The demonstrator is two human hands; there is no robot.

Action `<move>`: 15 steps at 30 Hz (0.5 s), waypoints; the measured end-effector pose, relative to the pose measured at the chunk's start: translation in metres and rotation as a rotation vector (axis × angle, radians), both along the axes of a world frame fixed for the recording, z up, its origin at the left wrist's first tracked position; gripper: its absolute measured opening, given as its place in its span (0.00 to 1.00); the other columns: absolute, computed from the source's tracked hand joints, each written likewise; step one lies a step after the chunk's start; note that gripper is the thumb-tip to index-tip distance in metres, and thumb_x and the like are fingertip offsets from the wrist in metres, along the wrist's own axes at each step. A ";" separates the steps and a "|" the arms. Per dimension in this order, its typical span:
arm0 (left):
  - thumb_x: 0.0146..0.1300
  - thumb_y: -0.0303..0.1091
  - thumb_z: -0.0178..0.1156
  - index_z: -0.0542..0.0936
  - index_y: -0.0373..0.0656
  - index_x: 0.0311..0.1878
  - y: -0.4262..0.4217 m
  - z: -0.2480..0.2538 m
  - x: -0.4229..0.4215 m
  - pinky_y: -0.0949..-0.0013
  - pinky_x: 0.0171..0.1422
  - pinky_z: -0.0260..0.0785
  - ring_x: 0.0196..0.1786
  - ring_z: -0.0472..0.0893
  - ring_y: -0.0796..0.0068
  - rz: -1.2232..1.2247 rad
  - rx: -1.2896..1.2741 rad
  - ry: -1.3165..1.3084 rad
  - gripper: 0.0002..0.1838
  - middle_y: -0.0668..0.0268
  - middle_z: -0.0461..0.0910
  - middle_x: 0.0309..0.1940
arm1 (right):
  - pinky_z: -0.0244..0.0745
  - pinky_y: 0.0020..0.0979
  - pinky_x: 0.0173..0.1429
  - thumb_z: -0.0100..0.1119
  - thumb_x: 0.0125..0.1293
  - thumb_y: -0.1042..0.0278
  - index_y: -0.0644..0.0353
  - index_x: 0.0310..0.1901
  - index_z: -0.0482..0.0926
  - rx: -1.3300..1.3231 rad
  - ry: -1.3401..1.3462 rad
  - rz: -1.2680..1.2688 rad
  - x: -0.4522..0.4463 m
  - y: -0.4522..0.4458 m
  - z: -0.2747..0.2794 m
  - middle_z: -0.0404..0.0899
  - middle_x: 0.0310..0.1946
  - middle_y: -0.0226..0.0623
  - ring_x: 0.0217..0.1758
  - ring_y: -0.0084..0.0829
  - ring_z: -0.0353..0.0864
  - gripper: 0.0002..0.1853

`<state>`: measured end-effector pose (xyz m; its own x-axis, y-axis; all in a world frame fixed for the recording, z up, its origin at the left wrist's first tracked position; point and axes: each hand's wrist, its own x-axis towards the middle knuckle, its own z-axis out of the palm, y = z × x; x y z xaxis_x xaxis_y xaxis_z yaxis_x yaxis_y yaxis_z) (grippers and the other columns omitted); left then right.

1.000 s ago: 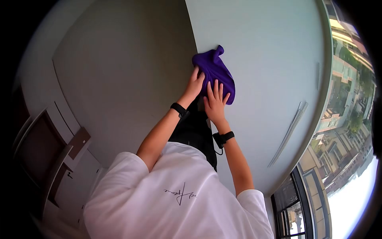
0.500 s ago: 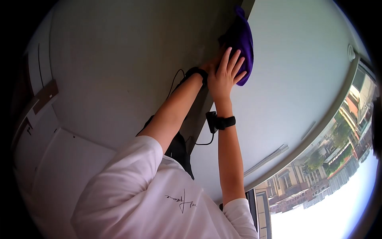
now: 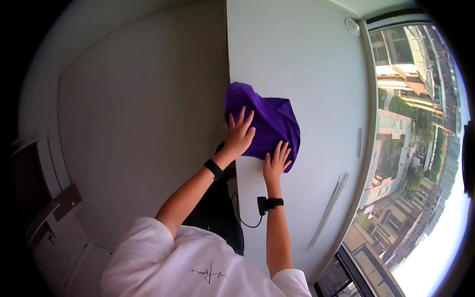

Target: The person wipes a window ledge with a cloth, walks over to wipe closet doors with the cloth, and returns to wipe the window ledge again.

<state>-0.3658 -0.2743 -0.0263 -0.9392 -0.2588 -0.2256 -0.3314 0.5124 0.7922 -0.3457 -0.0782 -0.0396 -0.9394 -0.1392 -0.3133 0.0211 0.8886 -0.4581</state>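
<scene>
1. Your left hand lies palm down on the left part of the purple cloth, with its fingers spread and extended. It is open and presses on the fabric rather than gripping it.
2. Your right hand is open too, its fingers slightly apart and their tips on the cloth near the lower right corner. The back of this hand faces you; you have nothing clasped in it as far as can be seen.
3. The cloth is spread on the pale panel, with creases running across it and a fold at its upper right. Its left side reaches the panel's edge, where a darker grey surface begins.
4. You wear a black band on your left wrist and a black strap on your right, the latter carrying a small box from which a thin cable loops down.
5. To the right of your right hand, well apart from the cloth, a slim ridged strip lies slantwise on the panel.
6. Beyond the panel's right side is a window, showing buildings and trees; a round white fitting sits near its upper end.
</scene>
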 end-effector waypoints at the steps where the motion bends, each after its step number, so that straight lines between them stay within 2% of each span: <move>1: 0.73 0.41 0.57 0.64 0.46 0.79 0.006 0.004 0.001 0.38 0.84 0.41 0.83 0.46 0.33 -0.049 -0.006 0.027 0.33 0.47 0.49 0.83 | 0.27 0.71 0.80 0.51 0.76 0.59 0.53 0.83 0.51 0.012 0.021 -0.016 0.019 -0.003 0.002 0.42 0.85 0.45 0.88 0.55 0.37 0.38; 3: 0.70 0.40 0.59 0.65 0.48 0.79 0.014 0.005 0.016 0.36 0.84 0.41 0.84 0.47 0.38 -0.318 -0.397 -0.046 0.35 0.49 0.47 0.84 | 0.32 0.72 0.80 0.52 0.75 0.58 0.54 0.82 0.52 0.005 -0.019 -0.026 0.068 -0.006 0.014 0.43 0.85 0.46 0.87 0.55 0.38 0.38; 4: 0.68 0.41 0.61 0.65 0.50 0.79 0.022 -0.001 0.031 0.36 0.84 0.40 0.85 0.47 0.42 -0.385 -0.456 -0.025 0.37 0.50 0.48 0.84 | 0.33 0.72 0.80 0.53 0.74 0.58 0.54 0.82 0.51 0.000 -0.051 -0.029 0.094 -0.001 0.019 0.44 0.85 0.46 0.87 0.55 0.38 0.39; 7: 0.66 0.41 0.63 0.63 0.51 0.80 0.038 0.003 0.083 0.38 0.85 0.38 0.85 0.46 0.46 -0.662 -0.483 0.027 0.39 0.53 0.47 0.84 | 0.37 0.73 0.80 0.55 0.73 0.57 0.51 0.83 0.52 -0.016 -0.142 -0.073 0.166 0.025 0.028 0.46 0.84 0.46 0.87 0.54 0.40 0.40; 10: 0.65 0.43 0.63 0.66 0.46 0.79 0.059 0.015 0.099 0.39 0.85 0.38 0.85 0.45 0.47 -0.902 -0.531 0.030 0.39 0.53 0.47 0.84 | 0.36 0.72 0.80 0.56 0.73 0.57 0.46 0.83 0.52 -0.008 -0.164 -0.187 0.197 0.066 0.021 0.48 0.84 0.43 0.87 0.51 0.42 0.40; 12: 0.66 0.43 0.62 0.66 0.45 0.78 0.079 0.018 0.094 0.39 0.85 0.38 0.85 0.45 0.45 -1.030 -0.547 0.066 0.38 0.52 0.47 0.84 | 0.36 0.72 0.80 0.56 0.73 0.58 0.48 0.82 0.54 -0.004 -0.111 -0.296 0.186 0.094 0.017 0.49 0.84 0.43 0.87 0.51 0.44 0.39; 15: 0.64 0.42 0.64 0.69 0.46 0.76 0.119 0.000 0.062 0.40 0.85 0.42 0.85 0.47 0.48 -1.105 -0.494 0.224 0.37 0.54 0.50 0.84 | 0.39 0.73 0.79 0.55 0.73 0.59 0.52 0.80 0.57 0.006 -0.007 -0.483 0.143 0.129 0.003 0.50 0.83 0.44 0.86 0.52 0.46 0.36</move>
<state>-0.3035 -0.1548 -0.0262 -0.7136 0.6874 -0.1349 0.5885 0.6927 0.4169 -0.2024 0.0507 -0.0362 -0.8940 0.3139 -0.3197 0.4350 0.7790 -0.4516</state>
